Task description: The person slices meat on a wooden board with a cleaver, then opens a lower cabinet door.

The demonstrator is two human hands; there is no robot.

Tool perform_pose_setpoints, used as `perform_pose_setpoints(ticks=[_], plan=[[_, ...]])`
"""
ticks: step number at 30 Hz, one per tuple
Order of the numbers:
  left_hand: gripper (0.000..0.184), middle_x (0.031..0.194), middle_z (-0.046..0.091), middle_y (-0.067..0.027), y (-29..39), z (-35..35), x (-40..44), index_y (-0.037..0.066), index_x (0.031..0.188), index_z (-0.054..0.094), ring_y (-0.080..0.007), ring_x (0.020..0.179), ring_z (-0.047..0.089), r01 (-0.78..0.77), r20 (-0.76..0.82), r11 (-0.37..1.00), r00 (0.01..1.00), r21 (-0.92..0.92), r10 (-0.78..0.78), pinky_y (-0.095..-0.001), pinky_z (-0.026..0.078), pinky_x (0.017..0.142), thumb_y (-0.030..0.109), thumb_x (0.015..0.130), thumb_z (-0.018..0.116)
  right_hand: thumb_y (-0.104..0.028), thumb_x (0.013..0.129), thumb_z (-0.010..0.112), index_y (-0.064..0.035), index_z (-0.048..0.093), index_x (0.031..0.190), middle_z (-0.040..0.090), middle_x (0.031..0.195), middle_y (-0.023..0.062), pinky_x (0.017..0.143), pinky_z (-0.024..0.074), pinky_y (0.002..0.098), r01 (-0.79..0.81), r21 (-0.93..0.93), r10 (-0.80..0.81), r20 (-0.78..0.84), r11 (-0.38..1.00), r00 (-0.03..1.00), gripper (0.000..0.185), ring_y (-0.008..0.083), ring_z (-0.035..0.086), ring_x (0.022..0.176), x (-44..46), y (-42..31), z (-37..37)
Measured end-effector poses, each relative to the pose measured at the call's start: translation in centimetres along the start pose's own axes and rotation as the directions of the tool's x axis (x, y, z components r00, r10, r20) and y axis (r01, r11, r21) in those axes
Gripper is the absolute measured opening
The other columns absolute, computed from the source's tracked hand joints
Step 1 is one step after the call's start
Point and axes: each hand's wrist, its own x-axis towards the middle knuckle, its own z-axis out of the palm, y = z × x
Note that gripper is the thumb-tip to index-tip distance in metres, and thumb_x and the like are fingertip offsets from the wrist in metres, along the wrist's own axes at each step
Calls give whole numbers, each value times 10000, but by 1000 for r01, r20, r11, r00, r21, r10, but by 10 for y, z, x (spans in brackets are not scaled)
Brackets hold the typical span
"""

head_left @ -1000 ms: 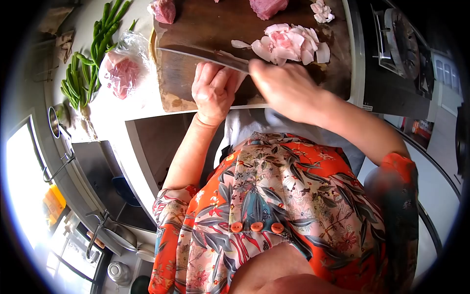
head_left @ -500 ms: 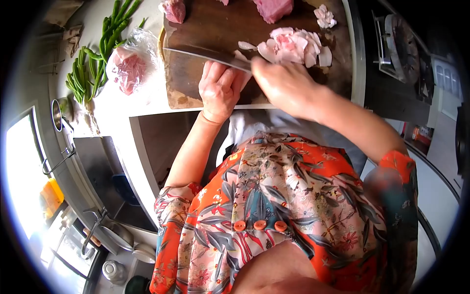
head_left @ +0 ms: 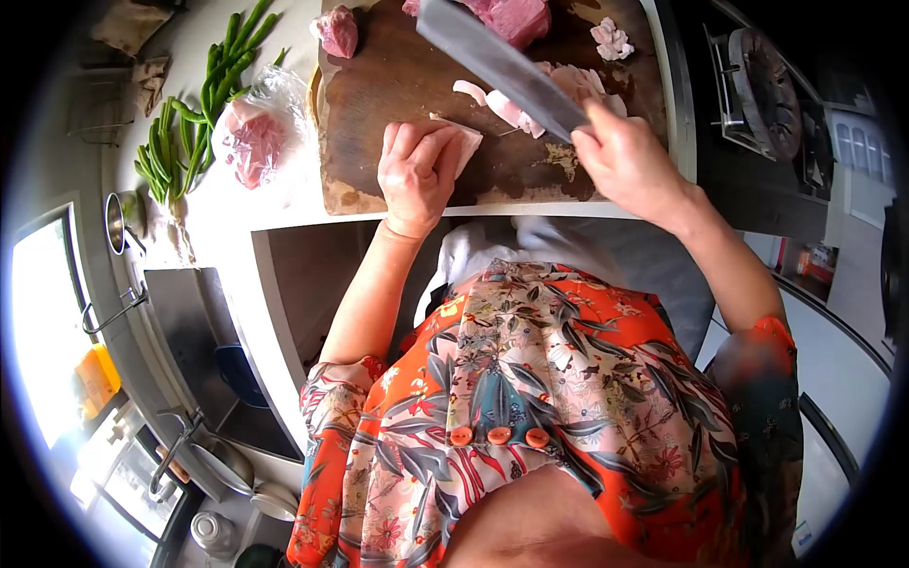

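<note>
My left hand (head_left: 417,180) is closed over a pale piece of meat (head_left: 467,147) on the brown cutting board (head_left: 379,85), its fingers curled on top. In my right hand (head_left: 630,166) is the handle of a wide-bladed knife (head_left: 502,66), tilted up to the left above the board. Sliced pale meat (head_left: 516,115) lies under and beyond the blade, which partly hides it. A bigger pink chunk of meat (head_left: 519,21) rests at the far side, a small chunk (head_left: 336,30) at the far left corner, and a little heap of pale bits (head_left: 612,40) at the far right.
Left of the board sit a plastic bag of meat (head_left: 254,142) and long green peppers or beans (head_left: 222,71) on the white counter. A sink (head_left: 204,331) is at the left, with a faucet (head_left: 175,445) below it. A gas stove (head_left: 767,90) stands to the right.
My right hand has moved right and lifted the knife away from the piece under my left hand. The blade now points up and left over the slices. My left hand has barely shifted.
</note>
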Motion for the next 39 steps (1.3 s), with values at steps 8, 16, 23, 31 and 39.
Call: perform_pose_setpoints(ticks=[8,16,23,31,39], plan=[[94,881,655,-65,-12,-38,28,55,898,706,-147,748,607,177,-33,962,982,-206,-187,-257,496,651,123,833,697,-68,876,554,8,489,921,570,602,170,496,440,412,-13,-89,9,-43,996,999,110,327,576,530,-19,-2,-14],[157,863,662,-21,-5,-59,92,41,957,705,-93,754,605,173,252,978,958,-117,-140,-229,482,682,18,807,664,-105,797,636,-58,518,942,620,631,123,520,478,429,126,-228,-130,-4,966,991,193,324,628,584,-33,4,-7],[346,1029,643,-57,-28,-67,71,122,1010,674,-254,963,592,-198,593,980,788,-13,167,-353,495,843,25,678,655,-71,875,559,-4,480,881,554,613,183,500,423,417,-153,143,159,-35,978,987,104,366,586,568,-40,2,7],[309,934,648,-92,-18,-37,39,76,1002,664,-261,892,632,139,498,985,851,98,-169,-367,525,791,113,695,667,-85,886,532,11,448,854,536,601,221,501,407,441,-125,240,123,20,963,992,132,401,559,558,-16,-5,34],[336,1001,607,-116,0,-21,7,45,964,669,-302,914,569,140,175,981,971,132,-162,-373,495,795,183,676,774,-97,897,517,18,435,877,559,639,238,549,419,494,-33,94,29,44,995,999,142,432,567,624,-9,-2,37]])
